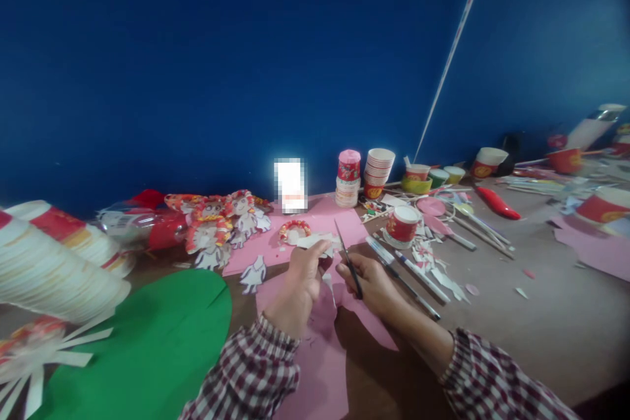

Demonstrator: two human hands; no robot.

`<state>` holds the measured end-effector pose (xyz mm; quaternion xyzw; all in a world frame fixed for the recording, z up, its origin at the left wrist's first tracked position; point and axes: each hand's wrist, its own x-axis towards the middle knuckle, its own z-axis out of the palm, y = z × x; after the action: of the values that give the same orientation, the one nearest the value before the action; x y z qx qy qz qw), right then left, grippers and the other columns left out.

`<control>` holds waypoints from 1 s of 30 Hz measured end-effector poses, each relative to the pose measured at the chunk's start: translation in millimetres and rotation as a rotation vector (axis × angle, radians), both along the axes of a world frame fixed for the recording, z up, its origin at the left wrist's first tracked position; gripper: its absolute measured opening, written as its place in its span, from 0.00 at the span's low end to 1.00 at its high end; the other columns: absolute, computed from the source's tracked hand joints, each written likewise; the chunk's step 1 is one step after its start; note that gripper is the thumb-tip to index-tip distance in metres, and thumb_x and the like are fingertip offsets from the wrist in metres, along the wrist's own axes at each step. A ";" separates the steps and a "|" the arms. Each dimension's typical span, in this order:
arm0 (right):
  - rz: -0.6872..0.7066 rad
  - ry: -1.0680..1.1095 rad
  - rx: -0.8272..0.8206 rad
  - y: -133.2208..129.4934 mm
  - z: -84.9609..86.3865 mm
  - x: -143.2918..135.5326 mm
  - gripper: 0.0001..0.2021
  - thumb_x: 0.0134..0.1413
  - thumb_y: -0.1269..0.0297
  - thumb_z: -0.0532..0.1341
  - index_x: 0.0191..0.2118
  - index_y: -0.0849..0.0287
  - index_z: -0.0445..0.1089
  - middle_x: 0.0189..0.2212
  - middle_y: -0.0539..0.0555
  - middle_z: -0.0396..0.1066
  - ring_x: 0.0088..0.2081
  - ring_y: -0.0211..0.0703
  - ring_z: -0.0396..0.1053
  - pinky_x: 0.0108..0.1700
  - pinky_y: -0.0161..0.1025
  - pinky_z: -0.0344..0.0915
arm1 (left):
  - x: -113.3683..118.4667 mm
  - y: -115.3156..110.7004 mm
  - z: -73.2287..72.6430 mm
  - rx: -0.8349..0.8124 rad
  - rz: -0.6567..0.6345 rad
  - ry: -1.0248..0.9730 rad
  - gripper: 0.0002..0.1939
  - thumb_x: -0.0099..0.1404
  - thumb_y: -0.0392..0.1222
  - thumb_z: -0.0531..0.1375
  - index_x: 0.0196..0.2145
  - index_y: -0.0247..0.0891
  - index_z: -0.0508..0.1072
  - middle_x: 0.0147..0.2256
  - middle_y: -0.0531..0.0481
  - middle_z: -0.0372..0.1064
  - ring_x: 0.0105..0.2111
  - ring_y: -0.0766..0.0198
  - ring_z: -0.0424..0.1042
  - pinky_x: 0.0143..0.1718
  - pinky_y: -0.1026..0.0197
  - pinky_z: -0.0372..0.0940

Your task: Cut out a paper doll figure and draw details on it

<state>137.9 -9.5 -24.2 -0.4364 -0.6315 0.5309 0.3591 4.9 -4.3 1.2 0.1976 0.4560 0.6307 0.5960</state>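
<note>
My left hand point(306, 279) is closed on a piece of white paper point(317, 242), which sticks out past the thumb and fingers. In my right hand point(370, 281) are black-handled scissors point(350, 264), their blades pointing up and away, just right of the paper. Pink paper sheets point(325, 367) lie beneath both hands. A white paper figure cutout point(254, 275) rests left of my left hand. Beyond the hands sits a small red and yellow ring point(295, 232) on more pink paper.
Stacked paper cups point(59, 269) lean at the left beside a green sheet point(147, 341). A red cup point(402, 226), pens point(420, 277) and paper scraps point(443, 281) lie to the right. Decorated figures point(211, 230) and upright cup stacks point(378, 174) stand near the blue wall point(246, 65).
</note>
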 end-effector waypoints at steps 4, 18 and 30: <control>0.006 0.046 -0.070 2.3 0.0 -0.1 0.18 0.50 0.48 0.62 0.28 0.59 0.63 0.16 0.44 0.59 0.17 0.31 0.55 0.19 0.30 0.53 | -2.4 4.0 2.7 -0.084 0.057 -0.012 0.13 0.42 0.35 0.68 0.23 0.37 0.65 0.22 0.56 0.65 0.22 0.71 0.66 0.28 0.65 0.64; 0.062 -0.001 -0.091 4.9 -7.2 1.9 0.15 0.54 0.50 0.59 0.32 0.59 0.63 0.18 0.44 0.58 0.18 0.32 0.56 0.17 0.29 0.53 | -21.3 14.9 -8.1 0.033 -0.061 0.051 0.11 0.44 0.34 0.64 0.22 0.37 0.63 0.22 0.54 0.66 0.25 0.68 0.68 0.34 0.61 0.68; 0.213 -0.271 0.179 14.8 6.8 16.6 0.13 0.52 0.55 0.62 0.28 0.60 0.64 0.21 0.46 0.60 0.23 0.34 0.56 0.25 0.33 0.54 | -45.5 26.3 -12.8 0.017 -0.012 0.150 0.12 0.42 0.34 0.65 0.24 0.36 0.66 0.22 0.55 0.67 0.23 0.69 0.68 0.29 0.65 0.65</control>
<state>154.5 5.3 -17.4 -0.4007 -0.7616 0.4438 0.2498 -40.6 22.0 -11.6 0.2522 0.4929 0.6142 0.5624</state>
